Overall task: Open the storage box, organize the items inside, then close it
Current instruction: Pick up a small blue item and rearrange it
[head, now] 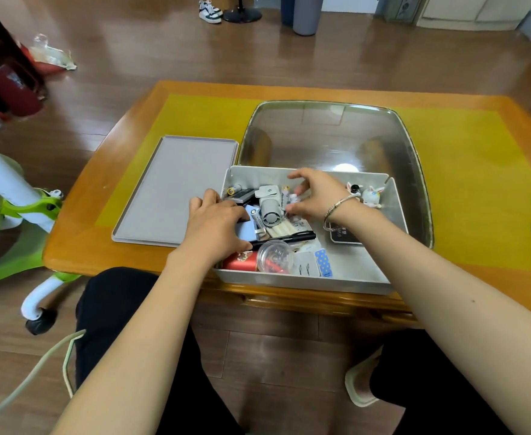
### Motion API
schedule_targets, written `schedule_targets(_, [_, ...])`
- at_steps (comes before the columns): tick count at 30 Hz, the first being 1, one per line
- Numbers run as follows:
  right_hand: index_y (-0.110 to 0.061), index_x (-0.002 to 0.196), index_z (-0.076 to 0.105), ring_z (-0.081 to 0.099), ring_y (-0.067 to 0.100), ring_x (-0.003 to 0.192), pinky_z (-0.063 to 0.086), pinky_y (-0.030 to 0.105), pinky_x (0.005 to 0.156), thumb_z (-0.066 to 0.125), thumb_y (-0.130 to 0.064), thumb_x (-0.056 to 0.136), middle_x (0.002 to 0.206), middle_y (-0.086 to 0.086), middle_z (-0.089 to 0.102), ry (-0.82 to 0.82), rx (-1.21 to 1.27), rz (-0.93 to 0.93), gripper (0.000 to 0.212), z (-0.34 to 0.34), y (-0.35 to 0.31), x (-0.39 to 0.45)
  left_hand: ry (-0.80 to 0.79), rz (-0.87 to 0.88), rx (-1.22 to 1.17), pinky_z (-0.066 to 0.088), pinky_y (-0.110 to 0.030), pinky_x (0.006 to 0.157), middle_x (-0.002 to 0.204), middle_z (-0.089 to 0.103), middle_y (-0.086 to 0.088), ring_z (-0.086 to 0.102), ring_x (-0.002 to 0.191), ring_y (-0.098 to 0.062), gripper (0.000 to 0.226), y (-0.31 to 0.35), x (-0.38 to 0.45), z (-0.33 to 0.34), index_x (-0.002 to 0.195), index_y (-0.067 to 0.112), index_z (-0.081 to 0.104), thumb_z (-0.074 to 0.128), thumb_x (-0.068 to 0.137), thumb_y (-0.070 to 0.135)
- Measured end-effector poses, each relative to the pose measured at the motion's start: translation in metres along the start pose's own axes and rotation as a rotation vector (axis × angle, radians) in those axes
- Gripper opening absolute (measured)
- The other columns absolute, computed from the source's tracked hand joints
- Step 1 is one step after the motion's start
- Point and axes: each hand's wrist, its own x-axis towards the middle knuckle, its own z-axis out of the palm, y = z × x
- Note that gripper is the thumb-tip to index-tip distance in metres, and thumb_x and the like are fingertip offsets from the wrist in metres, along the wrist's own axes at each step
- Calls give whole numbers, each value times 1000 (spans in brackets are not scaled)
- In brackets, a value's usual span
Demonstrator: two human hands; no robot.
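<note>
Open storage box [367, 271] at the tabletop's [477, 183] near edge, lid [176, 189] lying just left, left hand [217, 221] resting fingers-down on clutter inside, right hand [316, 196] loosely curled over small items, grip unclear

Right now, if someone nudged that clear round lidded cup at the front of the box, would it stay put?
Probably not well. The clear cup lies on its side between the red tin and a white card, so its round wall could roll. It looks thin, light plastic, likely easy to shift. The neighbours may check it.
</note>
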Motion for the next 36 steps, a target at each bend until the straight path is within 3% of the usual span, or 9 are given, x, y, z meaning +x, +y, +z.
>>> schedule_targets(3, [-15,127,51,59,24,76,51,36,77,72,-11,80,97,4,54,40,78,13,52,-3,6,3,-4,22,10,7,-31,68,112,62,13,33,107,-19,56,3,3,1,114,34,61,73,66,59])
schedule_targets(8, [-10,102,65,62,20,77,49,16,61,62,-7,85,88,9,66,56,-25,98,18,-13,31,-11,-28,52,21,9,-32,71,114,59,10,33,110,-20,60,4,10,1,115,34,58,74,64,62])
schedule_targets(11, [-9,89,65,65,24,73,49,16,49,58,-5,85,75,7,64,1,-27,191,9,-17,49,-27,-44,80,32,10,-33,71,116,59,9,35,112,-20,61,5,14,2,115,33,57,74,63,61])
schedule_targets(15, [-13,88,67,63,14,55,53,25,47,68,-9,79,68,-2,64,-235,-73,333,10,-12,61,-50,-55,107,16,11,-32,71,111,59,8,38,106,-19,64,6,20,0,109,29,53,76,60,62])
schedule_targets(19, [-12,109,59,65,13,64,55,24,54,78,-23,73,82,-2,68,-471,-224,302,43,3,58,-60,-58,181,93,8,-32,67,107,62,9,39,103,-18,55,12,23,-1,105,27,55,74,62,56])
schedule_targets(23, [-5,111,58,67,22,80,57,32,69,80,-30,71,96,6,67,-451,-285,295,52,6,51,-58,-26,221,114,7,-33,66,101,65,10,43,101,-16,47,10,23,-2,104,29,56,67,65,52])
schedule_targets(26, [-4,109,58,70,25,77,60,37,64,81,-24,71,85,2,65,-475,-209,321,48,4,49,-59,-22,234,47,8,-32,67,98,65,13,42,99,-15,44,7,24,-4,108,31,57,64,68,51])
schedule_targets(30, [-9,109,59,64,15,61,58,29,53,81,-16,72,75,-1,66,-442,-111,334,43,-1,50,-61,-34,218,19,7,-31,65,101,64,15,42,102,-13,35,1,22,-6,101,33,65,69,71,48])
schedule_targets(36, [-6,108,59,62,13,62,58,30,57,74,-12,77,76,1,64,-422,-77,315,35,1,50,-62,-21,211,35,8,-31,66,103,63,12,43,103,-16,38,4,19,-8,105,33,65,71,69,42])
